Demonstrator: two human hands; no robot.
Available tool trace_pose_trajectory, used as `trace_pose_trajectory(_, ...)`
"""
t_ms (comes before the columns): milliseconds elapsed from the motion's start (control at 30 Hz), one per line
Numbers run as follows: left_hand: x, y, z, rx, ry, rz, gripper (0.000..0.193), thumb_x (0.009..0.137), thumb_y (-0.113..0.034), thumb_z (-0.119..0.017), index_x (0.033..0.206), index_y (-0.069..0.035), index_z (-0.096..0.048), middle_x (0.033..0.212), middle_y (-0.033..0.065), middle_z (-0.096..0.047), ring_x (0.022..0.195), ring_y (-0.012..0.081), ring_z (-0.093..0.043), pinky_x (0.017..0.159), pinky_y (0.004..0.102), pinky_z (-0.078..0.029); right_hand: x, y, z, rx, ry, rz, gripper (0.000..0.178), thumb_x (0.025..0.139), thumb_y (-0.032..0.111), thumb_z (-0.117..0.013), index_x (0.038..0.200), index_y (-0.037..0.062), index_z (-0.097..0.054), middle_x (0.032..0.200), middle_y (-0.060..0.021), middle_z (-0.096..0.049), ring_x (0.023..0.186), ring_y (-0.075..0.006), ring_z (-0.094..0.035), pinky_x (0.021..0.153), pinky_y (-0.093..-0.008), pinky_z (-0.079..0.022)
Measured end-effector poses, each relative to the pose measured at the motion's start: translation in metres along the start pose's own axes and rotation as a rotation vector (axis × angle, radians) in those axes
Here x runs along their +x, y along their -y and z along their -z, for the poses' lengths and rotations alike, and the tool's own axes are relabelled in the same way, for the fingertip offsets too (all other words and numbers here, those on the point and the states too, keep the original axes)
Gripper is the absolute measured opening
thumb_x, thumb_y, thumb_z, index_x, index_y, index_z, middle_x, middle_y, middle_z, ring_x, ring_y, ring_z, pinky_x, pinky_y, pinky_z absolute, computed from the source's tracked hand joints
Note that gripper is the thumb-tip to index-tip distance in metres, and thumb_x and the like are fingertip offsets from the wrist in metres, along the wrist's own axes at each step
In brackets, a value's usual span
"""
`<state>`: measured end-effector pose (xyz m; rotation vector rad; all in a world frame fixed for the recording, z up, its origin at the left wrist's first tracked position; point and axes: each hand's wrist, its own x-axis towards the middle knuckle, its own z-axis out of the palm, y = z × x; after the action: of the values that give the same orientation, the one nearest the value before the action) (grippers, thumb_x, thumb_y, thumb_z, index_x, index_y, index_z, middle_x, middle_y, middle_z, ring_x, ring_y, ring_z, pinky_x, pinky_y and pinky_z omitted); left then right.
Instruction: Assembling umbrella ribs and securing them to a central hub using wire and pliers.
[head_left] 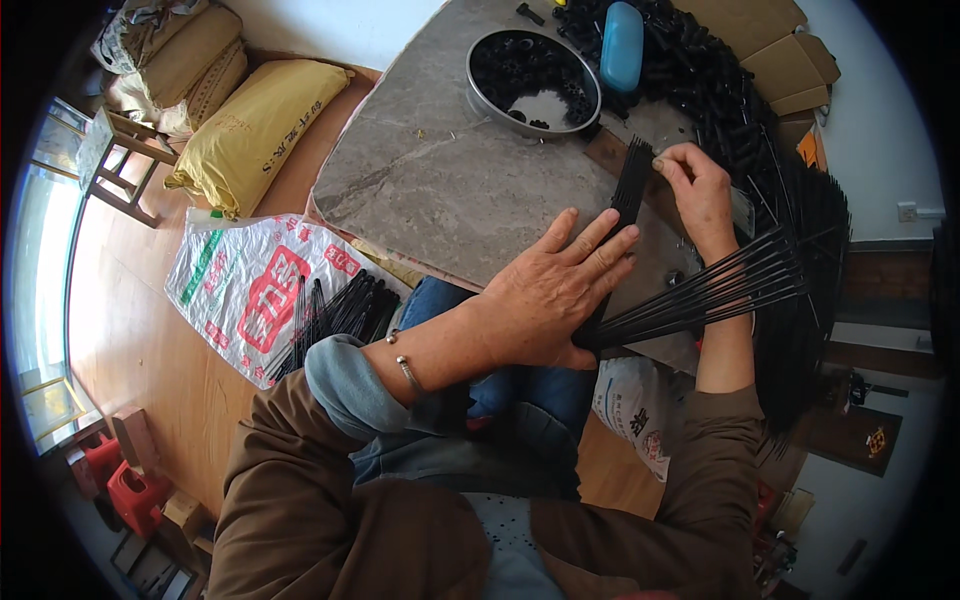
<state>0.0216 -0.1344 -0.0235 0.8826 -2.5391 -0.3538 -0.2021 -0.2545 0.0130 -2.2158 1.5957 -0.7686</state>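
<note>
My left hand (560,285) lies over a bundle of thin black rods, its thumb and fingers around them. From under it the rods (700,290) fan out to the right, across my right forearm. Past its fingertips a tight row of black rod ends (632,180) points away from me. At the end of that row my right hand (697,195) is closed in a pinch, thumb against forefinger. What sits between those fingertips is too small to make out. Behind the row, a round metal bowl (478,98) holds small black parts.
The grey stone-patterned table (400,170) carries a heap of black parts (690,70) and a blue case (622,45) at the back right. More black rods (350,320) lie on a white printed sack (240,280) at left. A yellow sack (265,130) rests on the floor.
</note>
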Motion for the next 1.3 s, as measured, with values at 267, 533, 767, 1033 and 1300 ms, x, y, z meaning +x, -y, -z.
trace_pose_trajectory(267, -0.001, 0.001, -0.001, -0.023, -0.028, -0.005, 0.098, 0.064, -0.059, -0.073, 0.137, 0.000, -0.044, 0.152, 0.0164, -0.027, 0.143, 0.0315, -0.018, 0.114, 0.0493, -0.017, -0.002, 0.005, -0.004, -0.094, -0.025, 0.148, 0.013, 0.084, -0.002, -0.061, 0.096, -0.0019, -0.064, 0.083, -0.0049, -0.064, 0.079, -0.0127, -0.061, 0.076, -0.0245, -0.049)
trace_pose_trajectory(533, 0.001, 0.000, -0.001, -0.034, -0.027, -0.015, 0.098, 0.065, -0.058, -0.073, 0.137, 0.000, -0.043, 0.152, 0.0171, -0.026, 0.143, 0.0317, -0.018, 0.115, 0.0486, -0.016, 0.003, 0.003, -0.006, 0.118, -0.057, 0.000, 0.025, 0.085, -0.001, -0.062, 0.109, 0.0015, -0.065, 0.092, -0.0045, -0.068, 0.082, -0.0081, -0.062, 0.076, -0.0227, -0.049)
trace_pose_trajectory(767, -0.001, 0.001, 0.001, -0.056, -0.029, -0.006, 0.098, 0.064, -0.057, -0.074, 0.138, 0.000, -0.042, 0.152, 0.0174, -0.025, 0.143, 0.0315, -0.018, 0.115, 0.0486, -0.015, -0.015, 0.005, 0.026, -0.622, 0.056, 0.248, 0.018, 0.085, 0.011, -0.061, 0.101, 0.0076, -0.068, 0.092, -0.0031, -0.067, 0.090, -0.0214, -0.059, 0.085, -0.0364, -0.041)
trace_pose_trajectory(1033, 0.001, 0.000, 0.000, -0.031, -0.044, -0.014, 0.096, 0.065, -0.058, -0.072, 0.137, -0.001, -0.043, 0.151, 0.0167, -0.028, 0.142, 0.0311, -0.021, 0.114, 0.0482, -0.017, -0.004, 0.004, 0.029, -0.570, 0.006, 0.452, 0.008, 0.084, 0.010, -0.060, 0.090, 0.0075, -0.066, 0.085, -0.0027, -0.063, 0.087, -0.0217, -0.057, 0.082, -0.0349, -0.040)
trace_pose_trajectory(1300, 0.000, 0.000, 0.000, -0.059, -0.021, -0.001, 0.100, 0.065, -0.058, -0.073, 0.140, -0.002, -0.039, 0.153, 0.0164, -0.023, 0.144, 0.0307, -0.016, 0.116, 0.0480, -0.013, 0.004, -0.006, 0.021, -0.583, -0.054, 0.568, 0.006, 0.081, 0.007, -0.062, 0.087, 0.0079, -0.063, 0.084, -0.0033, -0.060, 0.086, -0.0216, -0.057, 0.078, -0.0350, -0.040)
